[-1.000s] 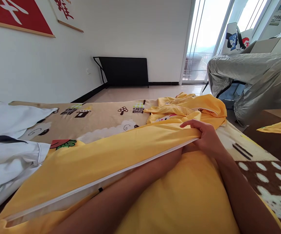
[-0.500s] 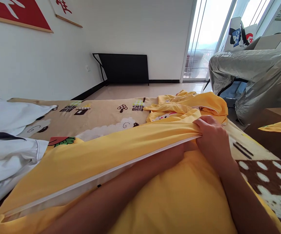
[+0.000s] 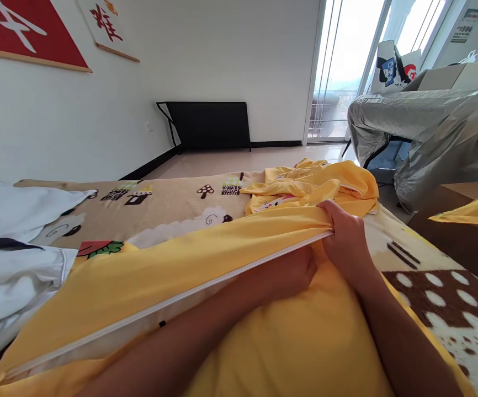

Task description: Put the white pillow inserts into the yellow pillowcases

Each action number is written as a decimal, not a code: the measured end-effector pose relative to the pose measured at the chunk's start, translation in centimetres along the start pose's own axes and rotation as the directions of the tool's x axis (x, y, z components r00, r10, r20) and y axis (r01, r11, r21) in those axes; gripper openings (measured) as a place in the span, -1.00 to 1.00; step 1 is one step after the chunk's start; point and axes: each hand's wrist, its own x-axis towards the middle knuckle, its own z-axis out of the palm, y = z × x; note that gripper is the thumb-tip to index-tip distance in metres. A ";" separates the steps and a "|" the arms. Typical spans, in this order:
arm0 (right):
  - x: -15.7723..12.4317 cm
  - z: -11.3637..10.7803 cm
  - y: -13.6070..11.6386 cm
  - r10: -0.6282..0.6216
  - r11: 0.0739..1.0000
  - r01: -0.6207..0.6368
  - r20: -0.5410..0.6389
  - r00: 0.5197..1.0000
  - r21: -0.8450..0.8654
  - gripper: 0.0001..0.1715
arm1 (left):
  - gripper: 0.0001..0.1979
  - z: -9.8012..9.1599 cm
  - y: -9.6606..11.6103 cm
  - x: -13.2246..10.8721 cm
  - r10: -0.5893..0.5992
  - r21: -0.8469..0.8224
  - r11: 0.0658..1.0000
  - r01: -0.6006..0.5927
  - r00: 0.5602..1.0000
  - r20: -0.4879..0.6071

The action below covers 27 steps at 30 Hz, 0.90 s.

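A yellow zippered fabric cover [image 3: 181, 242] lies across the bed in front of me, with its long opening edged in white zipper tape. My right hand [image 3: 344, 237] is closed round the cover's edge at the right end of that opening and lifts it a little. Just left of it, my left hand [image 3: 299, 270] is curled at the opening, below the raised edge. Its fingertips are hidden, so what it grips does not show. The lower yellow layer [image 3: 305, 336] bulges between my forearms.
Crumpled yellow cloth [image 3: 317, 182] with a rabbit print lies beyond my hands. White bedding [image 3: 19, 264] is at the left. Under everything spreads a patterned blanket [image 3: 173, 193]. Boxes [image 3: 462, 204] and a plastic-wrapped piece of furniture [image 3: 425, 113] stand at the right.
My left hand has drawn back from inside the cover's opening, and its curled back now shows. My right hand keeps its hold on the edge. The view has tilted slightly up.
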 end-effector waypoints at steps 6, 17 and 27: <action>0.5 -0.6 1.2 0.048 0.999 -0.048 -0.068 0.996 0.006 -0.55 | -0.67 -2.3 0.9 0.8 -0.185 0.087 0.983 0.164 0.909 0.373; 1.9 -0.7 3.0 -0.012 0.984 0.015 -0.014 1.000 0.178 -0.56 | -0.71 0.4 0.7 0.8 -0.138 0.129 0.984 0.126 0.987 0.081; 2.0 -1.2 4.8 -0.212 0.969 0.182 0.186 0.959 0.167 -0.24 | -0.70 1.1 0.0 1.9 0.015 0.211 0.977 -0.004 0.998 -0.054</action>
